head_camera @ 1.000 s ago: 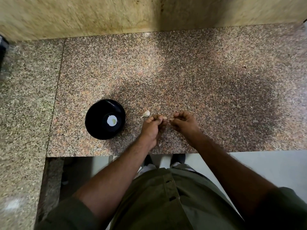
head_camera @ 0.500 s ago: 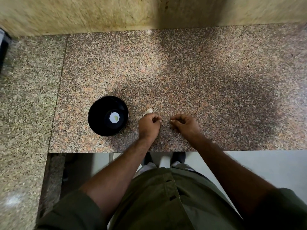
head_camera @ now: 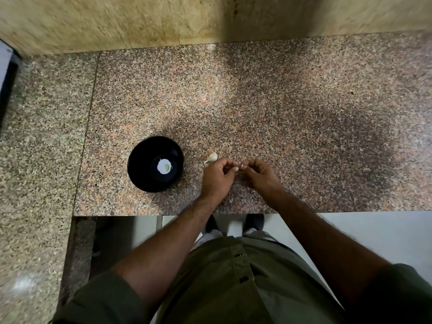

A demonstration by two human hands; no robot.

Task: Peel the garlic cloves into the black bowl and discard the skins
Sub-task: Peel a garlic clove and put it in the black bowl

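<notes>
A black bowl [head_camera: 140,160] stands on the granite counter, left of my hands, with a pale peeled clove [head_camera: 166,166] on a white spot at its bottom. An unpeeled garlic clove [head_camera: 212,157] lies on the counter just beyond my left hand. My left hand [head_camera: 216,177] and my right hand [head_camera: 261,175] meet fingertip to fingertip over the counter, both pinched on a small garlic clove that is mostly hidden between the fingers.
The speckled granite counter [head_camera: 304,113] ends in a front edge just below my wrists. A stone wall [head_camera: 210,17] rises at the back. A lower granite slab [head_camera: 35,148] lies to the left, with a dark object [head_camera: 7,73] at its far left edge.
My hands were slightly apart half a second ago and have come together again, fingertips touching. The bowl and the loose clove have not moved on the counter.
</notes>
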